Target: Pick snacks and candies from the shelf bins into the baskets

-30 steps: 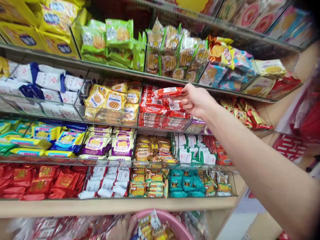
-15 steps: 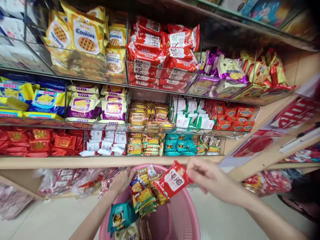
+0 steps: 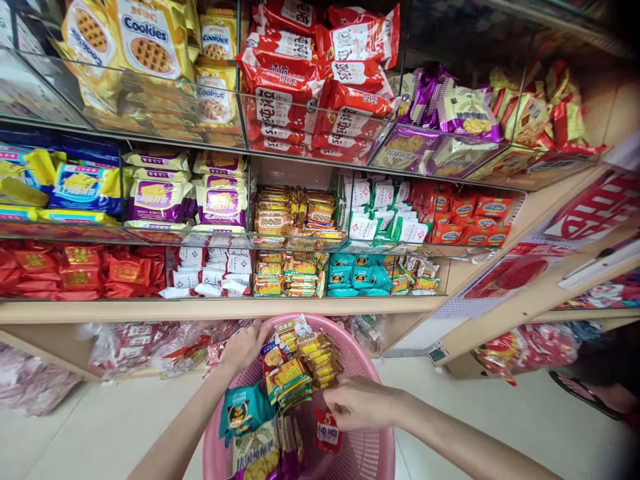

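My left hand [image 3: 244,348] is closed over the far left rim of a pink plastic basket [image 3: 373,380]. Inside the basket, my right hand [image 3: 359,403] pinches a red snack packet [image 3: 327,433], part of which is hidden behind the fingers. Brown-and-yellow wrapped snacks [image 3: 319,357] lie just beyond that hand. Left of them are yellow-and-green biscuit packets [image 3: 287,379] and a teal packet [image 3: 245,415]. Toward the near side lies a cream-and-purple packet [image 3: 256,453].
Ahead stand shelves with clear dividers, holding yellow cookie packs [image 3: 150,43], red packets [image 3: 280,100], purple packs [image 3: 160,200] and teal packets [image 3: 361,275]. A wooden shelf edge [image 3: 150,310] runs just beyond the basket. Plastic-bagged goods [image 3: 127,347] sit beneath. A person's sandalled foot [image 3: 595,393] shows at right.
My right hand has moved down and left into the basket with the red packet. My left hand stays on the rim. The view has tilted slightly downward.
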`<state>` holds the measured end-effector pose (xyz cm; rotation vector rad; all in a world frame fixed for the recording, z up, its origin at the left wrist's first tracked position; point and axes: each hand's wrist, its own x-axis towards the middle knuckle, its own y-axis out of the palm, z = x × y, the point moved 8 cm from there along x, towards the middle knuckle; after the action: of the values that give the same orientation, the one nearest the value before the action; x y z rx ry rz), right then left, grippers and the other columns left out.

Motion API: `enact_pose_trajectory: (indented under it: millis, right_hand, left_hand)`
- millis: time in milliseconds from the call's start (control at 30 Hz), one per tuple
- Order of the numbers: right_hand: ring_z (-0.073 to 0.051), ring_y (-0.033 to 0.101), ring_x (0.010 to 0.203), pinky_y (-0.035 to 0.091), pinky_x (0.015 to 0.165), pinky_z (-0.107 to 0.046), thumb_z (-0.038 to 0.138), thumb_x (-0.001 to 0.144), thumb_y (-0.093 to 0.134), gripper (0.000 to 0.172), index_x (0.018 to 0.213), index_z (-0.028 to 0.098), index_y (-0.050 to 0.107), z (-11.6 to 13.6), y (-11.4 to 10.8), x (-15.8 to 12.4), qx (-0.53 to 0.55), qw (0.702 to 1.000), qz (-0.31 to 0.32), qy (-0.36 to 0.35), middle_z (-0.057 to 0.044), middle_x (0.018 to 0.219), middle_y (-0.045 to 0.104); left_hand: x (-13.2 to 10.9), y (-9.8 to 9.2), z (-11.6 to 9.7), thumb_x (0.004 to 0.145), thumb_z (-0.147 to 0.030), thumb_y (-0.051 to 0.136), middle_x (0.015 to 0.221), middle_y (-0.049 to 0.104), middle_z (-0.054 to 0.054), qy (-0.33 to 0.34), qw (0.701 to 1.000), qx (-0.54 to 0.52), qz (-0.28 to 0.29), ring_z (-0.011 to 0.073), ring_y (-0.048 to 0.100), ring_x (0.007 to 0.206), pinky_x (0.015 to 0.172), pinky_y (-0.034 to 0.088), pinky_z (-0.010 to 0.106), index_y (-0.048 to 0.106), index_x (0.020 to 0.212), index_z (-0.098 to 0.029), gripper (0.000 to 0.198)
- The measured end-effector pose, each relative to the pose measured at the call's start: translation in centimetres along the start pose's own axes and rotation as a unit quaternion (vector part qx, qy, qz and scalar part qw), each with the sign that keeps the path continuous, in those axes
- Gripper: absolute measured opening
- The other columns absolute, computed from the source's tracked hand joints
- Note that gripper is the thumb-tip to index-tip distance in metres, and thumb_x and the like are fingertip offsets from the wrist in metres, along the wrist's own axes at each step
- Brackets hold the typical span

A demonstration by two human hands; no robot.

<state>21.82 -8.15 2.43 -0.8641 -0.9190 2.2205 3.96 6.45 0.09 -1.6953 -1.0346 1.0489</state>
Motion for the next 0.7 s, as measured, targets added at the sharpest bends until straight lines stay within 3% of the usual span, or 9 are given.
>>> enact_pose_trajectory:
  millis: [333,700]
  right_hand:
    - [-0.007,0.039,0.052,0.023,0.047,-0.019,0.026,0.072,0.058,0.006,0.072,0.019,0.057,-1.6,3.2,2.9,0.033,0.995,0.094,0.006,0.007,0.059,0.044]
    - [-0.010,0.042,0.054,0.022,0.050,-0.023,0.022,0.076,0.054,0.012,0.078,0.020,0.065,-3.6,3.9,3.9,-0.062,0.997,-0.019,0.051,0.002,0.064,0.056]
  left_hand:
    - [-0.1,0.0,0.0,0.093,-0.051,0.014,0.096,0.072,0.014,-0.008,1.000,0.000,0.001,0.0282,0.067,0.097,0.078,0.047,0.036,0.051,0.112,-0.019,0.053]
    - [-0.4,-0.4,-0.6,0.092,-0.052,0.008,0.097,0.071,0.017,-0.008,0.999,0.032,0.010,0.0302,0.067,0.095,0.077,0.048,0.040,0.050,0.114,-0.019,0.057]
